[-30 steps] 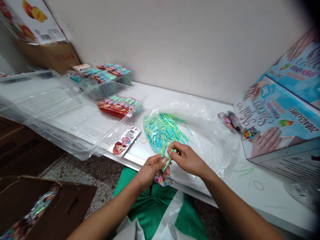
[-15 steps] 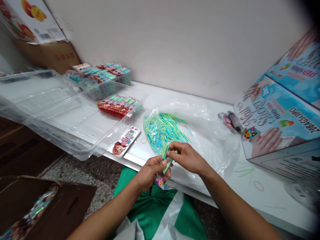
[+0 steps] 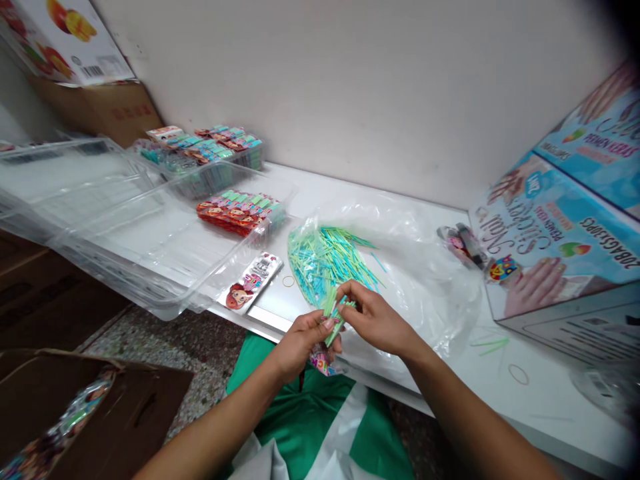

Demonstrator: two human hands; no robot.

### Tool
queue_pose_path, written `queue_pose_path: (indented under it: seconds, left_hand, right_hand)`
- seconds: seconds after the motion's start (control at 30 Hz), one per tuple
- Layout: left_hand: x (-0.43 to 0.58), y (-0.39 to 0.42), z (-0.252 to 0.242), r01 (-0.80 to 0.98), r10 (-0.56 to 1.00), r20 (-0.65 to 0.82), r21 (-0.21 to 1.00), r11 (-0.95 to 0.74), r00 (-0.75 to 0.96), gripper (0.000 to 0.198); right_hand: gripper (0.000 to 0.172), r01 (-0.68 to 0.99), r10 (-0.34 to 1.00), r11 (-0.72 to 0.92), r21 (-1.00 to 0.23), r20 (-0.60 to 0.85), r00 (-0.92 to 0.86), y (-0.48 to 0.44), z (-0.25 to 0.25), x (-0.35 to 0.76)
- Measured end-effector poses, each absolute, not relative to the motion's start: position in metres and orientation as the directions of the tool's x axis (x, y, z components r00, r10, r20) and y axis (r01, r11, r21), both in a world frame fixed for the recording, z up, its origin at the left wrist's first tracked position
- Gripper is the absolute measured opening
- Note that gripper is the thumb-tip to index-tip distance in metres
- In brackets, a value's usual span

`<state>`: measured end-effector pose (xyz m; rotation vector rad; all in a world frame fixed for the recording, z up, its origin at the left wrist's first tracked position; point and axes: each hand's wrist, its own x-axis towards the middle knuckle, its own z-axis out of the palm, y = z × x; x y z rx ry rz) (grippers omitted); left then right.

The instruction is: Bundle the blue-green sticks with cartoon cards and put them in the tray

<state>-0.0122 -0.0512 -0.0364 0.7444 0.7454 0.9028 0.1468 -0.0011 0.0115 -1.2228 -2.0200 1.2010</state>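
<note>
My left hand (image 3: 300,347) is closed around a small colourful printed packet (image 3: 321,361) and some thin green sticks (image 3: 329,305) above it. My right hand (image 3: 375,319) is bent in a pinch at the top of these sticks, thumb and forefinger touching them. How many sticks each hand grips is hidden by the fingers. Just beyond both hands, a heap of thin green and blue sticks (image 3: 333,257) spills from a clear plastic bag (image 3: 425,293) on the white table. A stack of printed packets with a red-haired cartoon figure (image 3: 250,283) lies to the left.
Clear plastic trays (image 3: 165,310) extend past the table's left edge, with red packets (image 3: 237,212) beside them. A filled tray (image 3: 220,150) stands by the wall. Blue printed cartons (image 3: 565,233) stand at the right, near a rubber band (image 3: 519,374). An open cardboard box (image 3: 145,400) sits lower left.
My right hand's fingers have shifted slightly over the sticks, and a blue stick that showed there is less visible. My left hand keeps its grip in nearly the same place.
</note>
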Motion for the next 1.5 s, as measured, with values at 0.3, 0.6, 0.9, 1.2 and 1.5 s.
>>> queue_pose_path:
  seconds: [0.3,0.6,0.9,1.2,1.5]
  left_hand:
    - [-0.017,-0.047,-0.032,-0.304,0.939,-0.186,0.912,0.275,0.29,0.033]
    - [-0.029,-0.042,-0.017,-0.167,0.986,0.058,0.986,-0.031,0.155,0.024]
    - [-0.043,-0.045,-0.008,-0.231,0.972,-0.037,0.969,0.092,0.233,0.043]
    - [-0.042,-0.045,-0.006,-0.24,0.97,0.019,0.97,0.041,0.244,0.027]
    - [-0.091,-0.023,0.039,0.097,0.988,0.137,0.985,-0.144,0.075,0.018]
  right_hand:
    - [0.025,0.448,0.902,0.242,-0.861,0.029,-0.431,-0.005,0.012,0.146]
    - [0.052,0.246,0.853,0.341,-0.907,0.189,-0.486,-0.013,0.013,0.142]
    - [0.056,0.247,0.783,0.544,-0.802,0.38,-0.492,-0.014,0.022,0.145]
    - [0.051,0.14,0.832,0.512,-0.847,0.449,-0.326,-0.005,0.04,0.146]
    - [0.042,0.069,0.895,0.406,-0.911,0.382,-0.23,0.008,0.052,0.145]
